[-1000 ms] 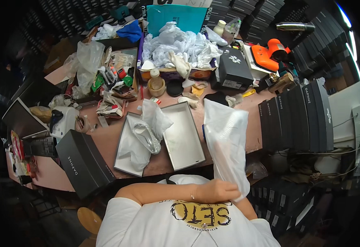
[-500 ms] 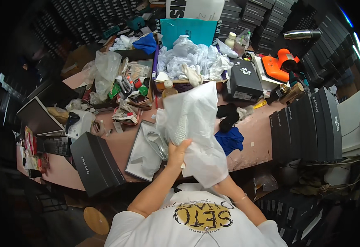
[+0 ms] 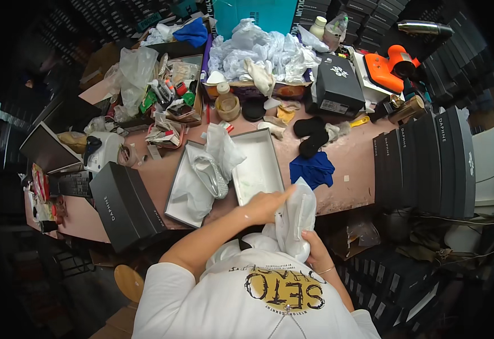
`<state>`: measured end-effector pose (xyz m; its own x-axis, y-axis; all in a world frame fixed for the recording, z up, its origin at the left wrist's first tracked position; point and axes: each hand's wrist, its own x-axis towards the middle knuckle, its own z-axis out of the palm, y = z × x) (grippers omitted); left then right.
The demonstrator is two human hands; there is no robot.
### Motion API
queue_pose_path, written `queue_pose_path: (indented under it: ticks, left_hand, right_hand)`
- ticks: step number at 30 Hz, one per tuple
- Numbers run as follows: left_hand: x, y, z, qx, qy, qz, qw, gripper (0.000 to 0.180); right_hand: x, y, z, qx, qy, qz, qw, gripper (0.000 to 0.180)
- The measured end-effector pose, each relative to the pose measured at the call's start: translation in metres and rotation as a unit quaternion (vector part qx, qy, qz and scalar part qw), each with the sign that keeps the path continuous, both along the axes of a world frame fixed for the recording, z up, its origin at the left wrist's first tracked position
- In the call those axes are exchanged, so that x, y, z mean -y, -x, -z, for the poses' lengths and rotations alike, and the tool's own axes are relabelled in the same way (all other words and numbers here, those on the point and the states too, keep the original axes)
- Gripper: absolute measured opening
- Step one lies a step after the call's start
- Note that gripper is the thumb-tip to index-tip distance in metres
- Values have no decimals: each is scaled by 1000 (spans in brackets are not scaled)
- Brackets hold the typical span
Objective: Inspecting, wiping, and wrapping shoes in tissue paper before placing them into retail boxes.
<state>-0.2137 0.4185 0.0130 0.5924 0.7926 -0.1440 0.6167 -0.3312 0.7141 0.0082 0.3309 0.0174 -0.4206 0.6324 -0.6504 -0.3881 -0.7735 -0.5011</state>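
Observation:
Close to my body I hold a narrow bundle of white tissue paper (image 3: pixel 299 217), with a shoe wrapped inside that the paper hides. My right hand (image 3: pixel 315 248) grips its lower right side, thumb on top. Across the upper left side lies my left hand (image 3: pixel 265 207), its index finger stretched along the paper and the other fingers bent against it. To the left, a silver shoe (image 3: pixel 209 176) rests on tissue in a shallow grey tray (image 3: pixel 173 212). Just beyond my left hand sits a white-lined box half (image 3: pixel 256 161).
A dark shoe box (image 3: pixel 124 206) stands left, and several more (image 3: pixel 422 164) stand upright at right. A blue cloth (image 3: pixel 312 169) and black cloth pieces (image 3: pixel 310 135) lie mid-table. Crumpled paper fills a carton (image 3: pixel 261 56) behind; an orange device (image 3: pixel 385 70) is at back right.
The wide-spread tissue paper has been folded narrow around the shoe and drawn down toward my body. My left hand has moved right to its upper end. The white-lined box half has come into view.

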Motion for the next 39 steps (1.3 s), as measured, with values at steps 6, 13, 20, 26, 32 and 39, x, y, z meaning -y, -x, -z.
queue_pose_path:
  ticks: [6, 13, 20, 26, 32, 39]
  left_hand:
    - [-49, 59, 124, -175, -413, 66, 891, 32]
    - [-82, 99, 28, -42, -192, -60, 979, 17]
    - [-70, 119, -66, 179, -299, -364, 864, 25]
    - [-24, 74, -8, -14, -262, -136, 955, 23]
    - [-19, 46, 100, -220, -109, -14, 969, 17]
    - [30, 135, 70, 94, -85, -583, 802, 53]
  right_hand:
    - [-14, -29, -36, 68, -126, 67, 987, 68]
    - [-81, -4, -37, 77, -266, 95, 956, 62]
    - [-120, 106, 107, 426, -445, -443, 652, 60]
    - [-82, 97, 18, 398, -501, -439, 631, 64]
    - [-95, 112, 22, 483, -604, -286, 566, 63]
    - [-100, 109, 116, 449, -522, -397, 606, 61]
